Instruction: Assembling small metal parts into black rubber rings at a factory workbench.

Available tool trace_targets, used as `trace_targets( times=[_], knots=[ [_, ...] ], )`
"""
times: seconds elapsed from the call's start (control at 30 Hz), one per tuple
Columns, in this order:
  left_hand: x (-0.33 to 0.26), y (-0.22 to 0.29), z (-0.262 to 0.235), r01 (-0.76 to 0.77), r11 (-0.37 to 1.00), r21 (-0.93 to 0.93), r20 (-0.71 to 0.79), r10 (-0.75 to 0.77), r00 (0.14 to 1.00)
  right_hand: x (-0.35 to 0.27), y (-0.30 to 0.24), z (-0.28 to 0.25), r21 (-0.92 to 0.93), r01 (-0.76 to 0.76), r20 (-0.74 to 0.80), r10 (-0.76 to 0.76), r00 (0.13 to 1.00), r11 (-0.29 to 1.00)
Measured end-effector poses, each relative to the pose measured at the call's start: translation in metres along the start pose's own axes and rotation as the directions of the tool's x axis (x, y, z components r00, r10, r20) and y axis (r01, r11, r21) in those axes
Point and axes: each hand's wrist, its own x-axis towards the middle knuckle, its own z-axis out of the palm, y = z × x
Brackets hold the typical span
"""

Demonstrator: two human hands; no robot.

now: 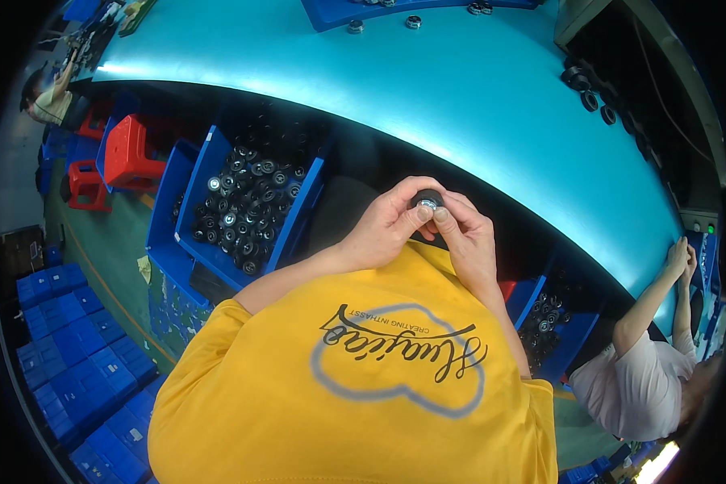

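Between the fingertips of both hands is a small round part with a black outer ring and a shiny silver metal face. My left hand pinches it from the left, thumb against the metal. From the right, my right hand grips the same part, its thumb beside the other thumb. The part is held just in front of my yellow shirt, short of the bench edge. Fingers cover much of its sides, so its exact kind cannot be told.
A blue bin of similar black and silver parts stands at left, another blue bin at right. The turquoise bench carries loose silver parts and black rings. Red stools stand left; a co-worker sits right.
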Motion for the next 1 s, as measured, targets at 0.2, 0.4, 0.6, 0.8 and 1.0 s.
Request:
trace_targets(
  times=[0.2,0.4,0.6,0.8,1.0],
  knots=[
    [-0.002,0.003,0.007,0.049,0.986,0.159,-0.104,-0.032,0.994,-0.005,-0.005,0.014,0.021,-0.003,-0.092,0.005,0.996,1.000],
    [-0.003,-0.006,0.001,0.070,0.996,0.058,-0.119,-0.063,0.991,-0.007,-0.004,0.026,-0.289,0.136,-0.180,-0.193,0.965,0.948],
    [0.002,-0.018,-0.011,0.070,0.988,-0.138,-0.016,-0.073,0.997,0.000,0.005,0.021,-0.155,0.023,-0.182,-0.052,0.982,0.988],
    [0.002,-0.017,-0.009,0.077,0.997,-0.030,-0.072,-0.079,0.994,-0.002,0.020,0.015,0.049,-0.058,-0.098,0.063,0.993,0.997],
    [0.002,-0.017,0.000,0.118,0.990,0.080,-0.234,-0.096,0.967,-0.004,0.000,0.024,-0.149,-0.001,-0.124,-0.018,0.992,0.989]
  ],
)
